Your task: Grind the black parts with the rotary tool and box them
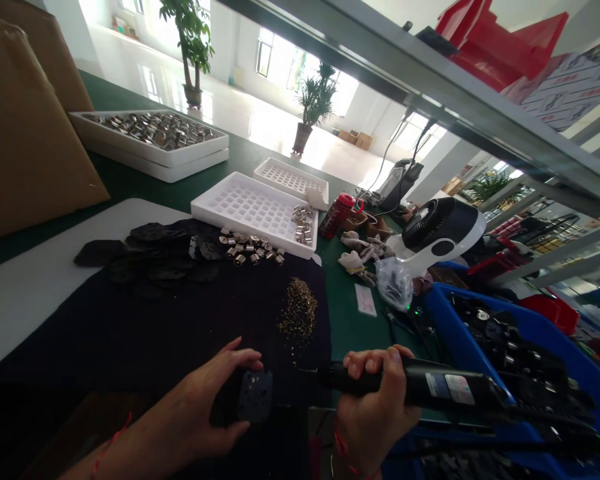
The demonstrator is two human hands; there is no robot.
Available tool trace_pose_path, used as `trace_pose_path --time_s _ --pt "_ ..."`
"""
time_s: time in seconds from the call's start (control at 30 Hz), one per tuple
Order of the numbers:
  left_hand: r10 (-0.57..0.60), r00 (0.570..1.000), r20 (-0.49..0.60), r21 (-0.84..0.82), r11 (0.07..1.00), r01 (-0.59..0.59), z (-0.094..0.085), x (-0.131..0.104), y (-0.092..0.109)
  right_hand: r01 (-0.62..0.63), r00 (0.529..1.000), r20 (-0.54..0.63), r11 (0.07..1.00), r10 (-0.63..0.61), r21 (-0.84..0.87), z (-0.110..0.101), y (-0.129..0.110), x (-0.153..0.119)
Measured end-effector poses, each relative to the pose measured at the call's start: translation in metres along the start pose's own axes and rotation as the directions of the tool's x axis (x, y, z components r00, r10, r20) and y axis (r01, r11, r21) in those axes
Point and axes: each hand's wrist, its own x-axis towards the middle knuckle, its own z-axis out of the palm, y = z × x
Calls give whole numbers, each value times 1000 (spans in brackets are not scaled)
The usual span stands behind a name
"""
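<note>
My left hand (215, 400) holds a small dark plate (256, 395) with small holes or shiny spots, thumb below and fingers above. In my right hand (380, 400) is a black electric screwdriver (435, 385), its thin bit pointing left toward the plate without touching it. Just beyond the bit, a scattered pile of tiny brass-coloured screws (300, 310) lies on the dark cloth (180, 333). Several silver metal cylinders (250, 248) sit behind, beside a stack of dark flat pieces (165, 257) at the left.
A white slotted tray (245, 203) with some cylinders stands behind. Farther left are a full white tray (170, 157) and a cardboard box (30, 147). To the right are a red can (339, 213), a small fan (440, 230) and a blue bin (473, 340) of black parts. A metal shelf (430, 113) crosses above.
</note>
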Motion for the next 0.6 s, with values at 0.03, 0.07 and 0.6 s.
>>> trace_pose_path --time_s 0.03,0.07,0.6 --pt "3 1000 10 6 1000 -3 0 -1 -2 5 1000 -2 1000 -5 0 0 0 0" --pt "1 1000 25 12 1000 -1 1 -2 -4 10 1000 -6 1000 -10 0 0 -1 0" --pt "-29 995 92 -74 997 36 10 -2 -13 -40 915 403 997 12 61 42 -15 -51"
